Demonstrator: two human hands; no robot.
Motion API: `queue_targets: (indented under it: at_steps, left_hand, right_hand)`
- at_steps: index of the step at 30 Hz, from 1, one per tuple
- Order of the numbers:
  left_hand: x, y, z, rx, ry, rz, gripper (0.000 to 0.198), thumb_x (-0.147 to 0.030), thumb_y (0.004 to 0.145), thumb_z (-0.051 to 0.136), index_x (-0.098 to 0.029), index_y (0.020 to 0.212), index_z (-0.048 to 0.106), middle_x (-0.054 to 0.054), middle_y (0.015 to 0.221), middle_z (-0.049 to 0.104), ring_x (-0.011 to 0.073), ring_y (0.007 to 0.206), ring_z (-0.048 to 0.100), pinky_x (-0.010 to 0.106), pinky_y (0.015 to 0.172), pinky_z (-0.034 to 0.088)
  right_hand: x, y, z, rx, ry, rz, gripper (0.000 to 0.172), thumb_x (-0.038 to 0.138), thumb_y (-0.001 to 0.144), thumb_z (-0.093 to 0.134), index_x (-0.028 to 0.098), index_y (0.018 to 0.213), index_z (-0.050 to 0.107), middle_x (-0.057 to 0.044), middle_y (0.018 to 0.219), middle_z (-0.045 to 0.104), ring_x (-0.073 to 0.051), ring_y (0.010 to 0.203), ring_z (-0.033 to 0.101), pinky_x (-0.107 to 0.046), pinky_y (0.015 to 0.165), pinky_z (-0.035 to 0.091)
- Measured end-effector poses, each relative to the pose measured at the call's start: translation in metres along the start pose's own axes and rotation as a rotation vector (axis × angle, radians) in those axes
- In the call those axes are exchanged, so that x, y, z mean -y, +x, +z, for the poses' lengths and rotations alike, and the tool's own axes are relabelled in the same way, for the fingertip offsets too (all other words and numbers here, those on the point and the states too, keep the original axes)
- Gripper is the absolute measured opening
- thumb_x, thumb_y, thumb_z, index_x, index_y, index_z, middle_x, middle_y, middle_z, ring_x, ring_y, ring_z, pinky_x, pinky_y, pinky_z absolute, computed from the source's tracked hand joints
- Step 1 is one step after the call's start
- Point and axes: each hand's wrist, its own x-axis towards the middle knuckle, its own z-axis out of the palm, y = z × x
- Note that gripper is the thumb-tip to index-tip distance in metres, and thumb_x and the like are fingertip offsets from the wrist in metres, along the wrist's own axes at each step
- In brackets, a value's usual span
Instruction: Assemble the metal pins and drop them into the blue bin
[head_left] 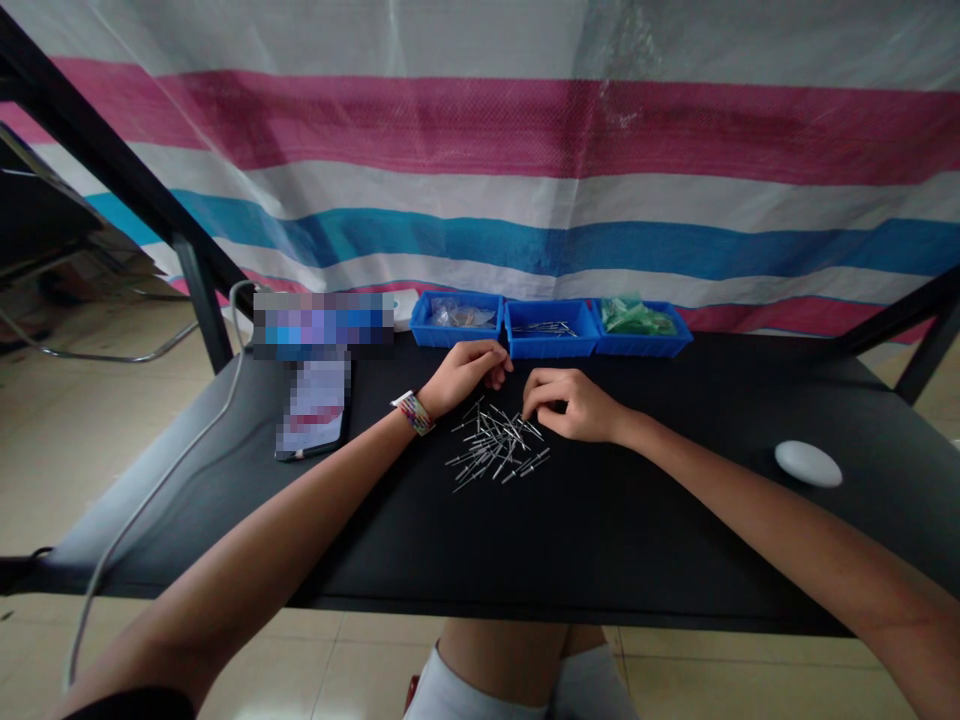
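A loose pile of silver blind rivets [491, 450] lies on the black table, pointing in many directions. At the pile's upper right edge, my right hand [574, 402] pinches a rivet between thumb and forefinger. My left hand [472, 372], with a patterned band on its wrist, rests just behind the pile with its fingers curled in; whatever they hold is hidden. Close behind both hands, the middle blue bin [555, 347] has several rivets lying in it.
The left blue bin [457, 338] holds a clear plastic bag, the right blue bin [652, 345] a green bag. A phone [315, 405] and a white cable [191, 455] lie at left. A white oval object [808, 464] sits at right. Striped sheeting [525, 130] hangs behind.
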Motion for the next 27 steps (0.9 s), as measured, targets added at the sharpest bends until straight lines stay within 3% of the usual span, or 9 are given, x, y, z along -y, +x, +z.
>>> queue_targets:
  at_steps: [7, 12, 17, 23, 27]
  left_hand:
    - [0.001, 0.001, 0.0, 0.004, 0.002, 0.004, 0.031, -0.041, 0.097, 0.062, -0.014, 0.084, 0.072, 0.003, 0.069, 0.066, 0.0122, 0.061, 0.062, 0.023, 0.06, 0.05]
    - [-0.001, 0.001, 0.001, 0.001, -0.003, -0.015, 0.03, -0.04, 0.096, 0.063, -0.014, 0.084, 0.072, 0.003, 0.069, 0.067, 0.0124, 0.062, 0.063, 0.023, 0.06, 0.051]
    - [-0.002, -0.001, 0.001, -0.001, -0.007, -0.024, 0.03, -0.039, 0.096, 0.063, -0.013, 0.085, 0.072, 0.003, 0.07, 0.067, 0.0122, 0.063, 0.064, 0.022, 0.061, 0.052]
    - [0.0, -0.001, 0.001, 0.0, -0.005, -0.035, 0.03, -0.041, 0.095, 0.064, -0.014, 0.084, 0.072, 0.003, 0.071, 0.067, 0.0122, 0.063, 0.064, 0.022, 0.061, 0.051]
    - [-0.001, 0.0, 0.001, 0.002, -0.008, -0.032, 0.03, -0.04, 0.096, 0.064, -0.014, 0.083, 0.072, 0.004, 0.071, 0.068, 0.0126, 0.063, 0.064, 0.022, 0.061, 0.051]
  right_hand:
    - [0.0, -0.001, -0.003, 0.031, -0.117, 0.034, 0.026, 0.0, 0.084, 0.06, 0.019, 0.086, 0.078, -0.003, 0.092, 0.069, -0.014, 0.076, 0.063, -0.028, 0.072, 0.045]
    - [0.01, 0.003, -0.013, 0.122, -0.311, 0.169, 0.005, 0.015, 0.085, 0.07, 0.02, 0.086, 0.068, 0.0, 0.084, 0.066, -0.013, 0.069, 0.056, -0.027, 0.065, 0.036]
    - [0.022, 0.007, -0.019, 0.218, -0.468, 0.308, 0.019, 0.029, 0.083, 0.074, 0.022, 0.084, 0.056, 0.003, 0.076, 0.064, -0.013, 0.064, 0.05, -0.029, 0.061, 0.028]
    - [0.022, 0.008, -0.025, 0.285, -0.414, 0.32, 0.015, 0.017, 0.081, 0.071, 0.021, 0.075, 0.058, 0.001, 0.076, 0.067, -0.014, 0.068, 0.056, -0.028, 0.061, 0.031]
    - [0.011, 0.006, -0.026, 0.231, -0.33, 0.304, 0.014, 0.011, 0.077, 0.072, 0.021, 0.076, 0.063, 0.002, 0.074, 0.066, -0.013, 0.066, 0.058, -0.027, 0.06, 0.033]
